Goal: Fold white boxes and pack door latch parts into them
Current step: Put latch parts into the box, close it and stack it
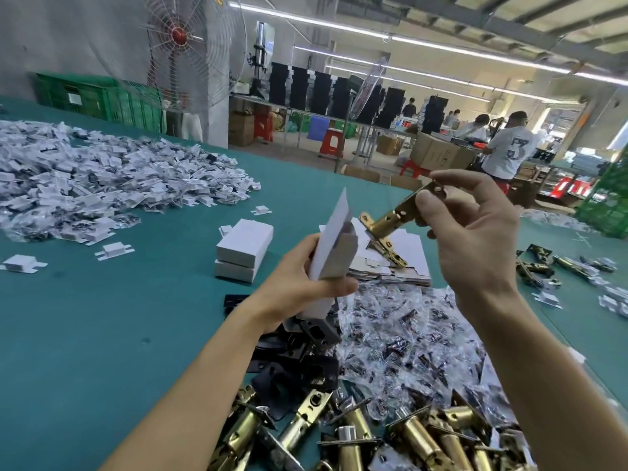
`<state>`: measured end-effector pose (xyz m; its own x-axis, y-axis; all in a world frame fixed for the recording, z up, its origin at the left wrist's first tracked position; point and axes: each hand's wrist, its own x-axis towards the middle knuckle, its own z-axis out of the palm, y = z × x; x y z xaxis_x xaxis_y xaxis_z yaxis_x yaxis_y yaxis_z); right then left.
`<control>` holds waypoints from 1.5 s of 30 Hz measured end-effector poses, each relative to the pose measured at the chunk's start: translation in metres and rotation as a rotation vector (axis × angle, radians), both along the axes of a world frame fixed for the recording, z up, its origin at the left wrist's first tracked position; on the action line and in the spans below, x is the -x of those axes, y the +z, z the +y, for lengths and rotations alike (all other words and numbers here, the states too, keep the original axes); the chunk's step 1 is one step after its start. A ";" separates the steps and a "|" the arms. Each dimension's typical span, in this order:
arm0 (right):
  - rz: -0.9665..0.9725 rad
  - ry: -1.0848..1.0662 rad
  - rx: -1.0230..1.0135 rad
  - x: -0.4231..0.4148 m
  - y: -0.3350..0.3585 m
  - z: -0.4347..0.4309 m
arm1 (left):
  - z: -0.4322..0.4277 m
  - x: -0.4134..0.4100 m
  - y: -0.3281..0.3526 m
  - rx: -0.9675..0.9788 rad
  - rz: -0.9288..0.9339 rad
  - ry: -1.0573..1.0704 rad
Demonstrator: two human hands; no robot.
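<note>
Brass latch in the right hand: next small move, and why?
Likely tip the brass latch down and left, tail first, into the white box. The right hand pinches its plate end; its tail points at the box mouth, which the left hand holds up with the flap open.

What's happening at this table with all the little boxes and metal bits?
A person is packing door latches. The left hand holds an open white box, and the right hand pinches a brass latch just beside its opening, not yet inside. Two closed boxes sit stacked on the green table.
</note>
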<state>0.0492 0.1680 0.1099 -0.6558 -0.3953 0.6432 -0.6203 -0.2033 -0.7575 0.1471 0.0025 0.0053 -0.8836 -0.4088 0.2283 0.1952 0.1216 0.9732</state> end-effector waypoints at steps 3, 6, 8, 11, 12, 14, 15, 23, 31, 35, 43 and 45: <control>0.018 0.134 0.011 0.001 -0.001 0.002 | 0.004 -0.003 0.003 -0.149 -0.044 -0.185; 0.059 0.238 -0.003 0.004 0.005 0.002 | 0.006 -0.008 0.005 -0.245 -0.099 -0.266; 0.100 0.298 -0.039 0.005 0.010 0.001 | 0.006 -0.009 0.005 -0.226 -0.142 -0.306; 0.179 0.356 -0.136 0.007 0.016 -0.003 | 0.008 -0.009 0.005 -0.202 -0.141 -0.341; 0.202 0.362 -0.165 0.008 0.017 -0.005 | 0.007 -0.009 0.004 -0.200 -0.132 -0.344; 0.241 0.347 -0.198 0.011 0.018 -0.007 | 0.006 -0.007 0.002 -0.182 -0.115 -0.351; 0.252 0.332 -0.200 0.012 0.018 -0.007 | 0.005 -0.007 0.001 -0.171 -0.101 -0.352; 0.230 0.286 -0.218 0.014 0.015 -0.010 | 0.001 0.000 -0.004 -0.065 0.057 -0.141; 0.388 0.193 -0.440 0.007 0.011 -0.016 | 0.009 0.001 0.000 0.005 0.072 -0.040; 0.432 0.100 -0.450 0.010 0.012 -0.013 | 0.009 0.002 -0.001 -0.058 0.066 -0.057; 0.576 -0.036 -0.565 0.011 0.003 -0.015 | 0.011 -0.001 0.004 -0.164 0.059 -0.043; 0.584 -0.072 -0.576 0.013 0.000 -0.013 | 0.012 -0.001 0.004 -0.156 0.039 -0.006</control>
<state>0.0360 0.1548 0.1099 -0.3146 -0.7376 0.5975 -0.9435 0.1739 -0.2822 0.1479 0.0150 0.0093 -0.8780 -0.4363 0.1970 0.2336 -0.0314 0.9718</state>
